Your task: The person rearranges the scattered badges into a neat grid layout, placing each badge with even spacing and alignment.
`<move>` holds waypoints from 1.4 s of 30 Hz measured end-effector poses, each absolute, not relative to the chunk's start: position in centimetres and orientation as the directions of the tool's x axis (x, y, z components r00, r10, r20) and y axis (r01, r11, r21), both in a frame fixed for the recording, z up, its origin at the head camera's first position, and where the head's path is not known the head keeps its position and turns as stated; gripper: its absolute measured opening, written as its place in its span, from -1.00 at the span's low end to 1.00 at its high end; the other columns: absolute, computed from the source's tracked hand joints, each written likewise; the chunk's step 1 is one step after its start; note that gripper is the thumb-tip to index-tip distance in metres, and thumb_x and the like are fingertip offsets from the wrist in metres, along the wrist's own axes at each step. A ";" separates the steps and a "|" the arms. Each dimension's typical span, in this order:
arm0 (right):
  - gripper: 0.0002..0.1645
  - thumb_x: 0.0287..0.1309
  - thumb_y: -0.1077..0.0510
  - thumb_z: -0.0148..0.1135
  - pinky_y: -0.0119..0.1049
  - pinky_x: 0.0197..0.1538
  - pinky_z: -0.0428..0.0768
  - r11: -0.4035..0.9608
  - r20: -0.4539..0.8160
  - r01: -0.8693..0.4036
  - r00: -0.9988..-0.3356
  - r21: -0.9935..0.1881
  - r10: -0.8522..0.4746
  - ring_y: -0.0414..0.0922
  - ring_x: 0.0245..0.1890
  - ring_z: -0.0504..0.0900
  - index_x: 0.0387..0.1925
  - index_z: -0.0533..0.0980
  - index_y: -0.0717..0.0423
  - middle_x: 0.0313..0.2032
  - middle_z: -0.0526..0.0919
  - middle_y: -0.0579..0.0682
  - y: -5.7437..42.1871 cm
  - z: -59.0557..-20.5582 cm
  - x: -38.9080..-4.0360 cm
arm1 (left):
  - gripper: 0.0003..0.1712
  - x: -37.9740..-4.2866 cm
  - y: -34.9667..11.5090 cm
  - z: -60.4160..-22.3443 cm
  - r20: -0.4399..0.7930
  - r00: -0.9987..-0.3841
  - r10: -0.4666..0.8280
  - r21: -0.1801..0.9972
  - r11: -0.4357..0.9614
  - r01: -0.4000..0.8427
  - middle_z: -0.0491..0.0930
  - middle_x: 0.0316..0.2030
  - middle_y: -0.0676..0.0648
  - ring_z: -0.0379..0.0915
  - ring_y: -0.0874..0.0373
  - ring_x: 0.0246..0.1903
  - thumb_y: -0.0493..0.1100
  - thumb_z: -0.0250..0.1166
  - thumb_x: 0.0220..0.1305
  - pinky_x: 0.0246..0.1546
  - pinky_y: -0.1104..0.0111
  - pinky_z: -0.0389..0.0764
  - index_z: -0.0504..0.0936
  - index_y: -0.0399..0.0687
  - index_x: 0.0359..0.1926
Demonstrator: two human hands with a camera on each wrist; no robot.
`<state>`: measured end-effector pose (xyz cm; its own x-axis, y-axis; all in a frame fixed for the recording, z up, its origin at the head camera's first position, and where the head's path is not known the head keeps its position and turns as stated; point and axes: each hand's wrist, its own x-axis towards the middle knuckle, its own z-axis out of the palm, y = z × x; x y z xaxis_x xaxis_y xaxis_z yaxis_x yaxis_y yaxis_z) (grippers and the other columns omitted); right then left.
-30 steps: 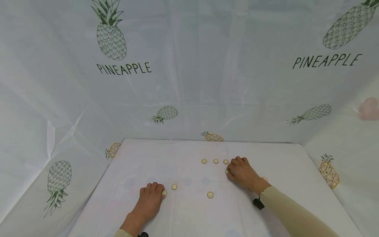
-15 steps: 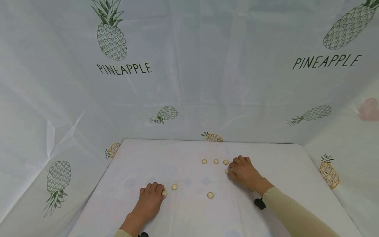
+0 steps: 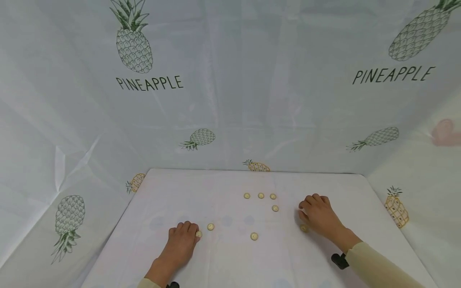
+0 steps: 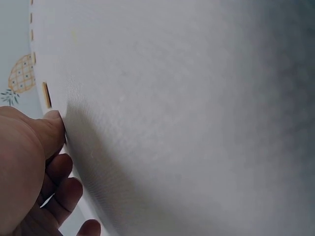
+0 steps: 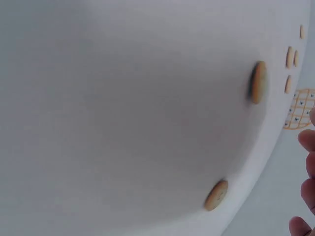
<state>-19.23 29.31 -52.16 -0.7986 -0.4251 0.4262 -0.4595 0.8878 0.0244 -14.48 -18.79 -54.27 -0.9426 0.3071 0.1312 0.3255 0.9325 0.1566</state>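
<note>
In the head view my left hand (image 3: 181, 245) rests on the table at front left. Its bent fingers and thumb pinch a small round pale-yellow disc (image 3: 198, 234), whose top partly shows; the left wrist view has the thumb (image 4: 53, 132) down at the table surface. Just right of that hand lies a second disc (image 3: 210, 227). On the right side my right hand (image 3: 320, 214), fingers loosely bent, holds nothing. A marked disc (image 3: 304, 228) lies right by its thumb, and also shows in the right wrist view as a tan disc (image 5: 216, 195).
Toward the back three discs form a row, the middle disc (image 3: 261, 195) among them. Another disc (image 3: 275, 208) lies below the row's right end. A single disc (image 3: 254, 236) lies nearer the front. The white table (image 3: 173, 188) meets a pineapple-printed curtain (image 3: 230, 100) behind.
My right hand has let go of the disc below the row and moved right and slightly toward me. That disc stays in place. My left hand keeps still.
</note>
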 end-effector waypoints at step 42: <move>-0.68 0.02 0.15 0.63 0.06 -0.04 0.45 0.856 0.428 -0.515 -0.765 0.043 -0.481 -0.11 -0.20 0.45 -0.23 0.63 -0.06 -0.26 0.56 -0.15 30.4 -54.7 -15.7 | -0.75 -14.3 -18.6 -54.1 0.192 -0.918 0.346 0.081 0.927 0.366 0.46 -0.27 0.03 0.33 0.12 -0.22 -0.10 0.46 0.35 -0.08 0.00 0.46 0.53 -0.03 -0.16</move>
